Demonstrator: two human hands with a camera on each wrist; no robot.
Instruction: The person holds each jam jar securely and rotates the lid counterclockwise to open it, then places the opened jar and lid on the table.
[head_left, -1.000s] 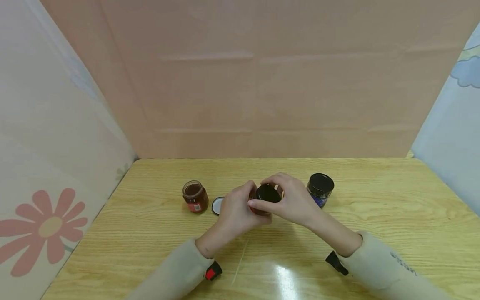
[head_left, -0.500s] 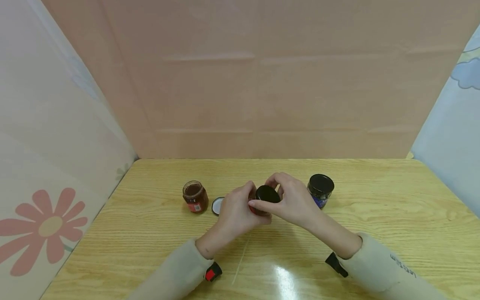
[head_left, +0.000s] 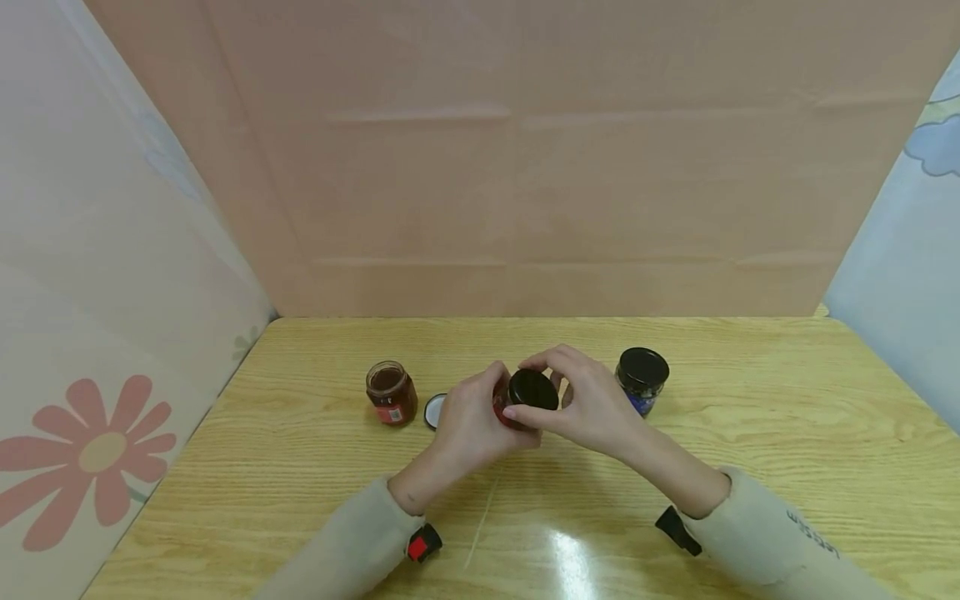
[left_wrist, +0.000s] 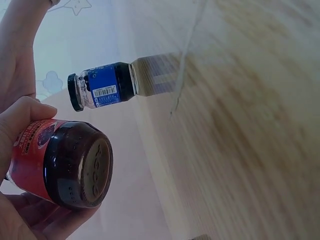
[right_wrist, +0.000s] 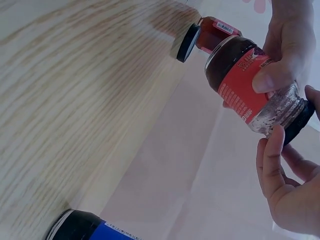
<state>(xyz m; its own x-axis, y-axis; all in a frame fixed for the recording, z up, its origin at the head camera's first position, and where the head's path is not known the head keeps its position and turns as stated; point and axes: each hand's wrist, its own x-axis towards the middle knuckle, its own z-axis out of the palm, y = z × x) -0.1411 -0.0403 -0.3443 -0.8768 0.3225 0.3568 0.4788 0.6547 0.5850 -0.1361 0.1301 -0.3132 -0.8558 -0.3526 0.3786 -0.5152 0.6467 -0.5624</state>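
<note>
My left hand [head_left: 468,425] grips a jar with a red label [right_wrist: 245,77] round its body, and holds it above the table. In the left wrist view its glass base [left_wrist: 95,170] faces the camera. A black lid [head_left: 533,389] sits on the jar's top. My right hand [head_left: 596,408] holds this lid by its rim, thumb on the near side and fingers on the far side. Dark contents fill the jar's lower part; the glass near the lid looks streaked. Whether the lid is loose cannot be seen.
An uncovered jar of dark red contents [head_left: 392,402] stands on the table at left. Beside it a lid [head_left: 433,411] lies with its white inside up, partly behind my left hand. Behind my right hand stands a blue-labelled jar [head_left: 642,377] with a black lid.
My right fingers and thumb have shifted slightly round the lid's rim. The held jar has drifted a little to the left. The things on the table have stayed put.
</note>
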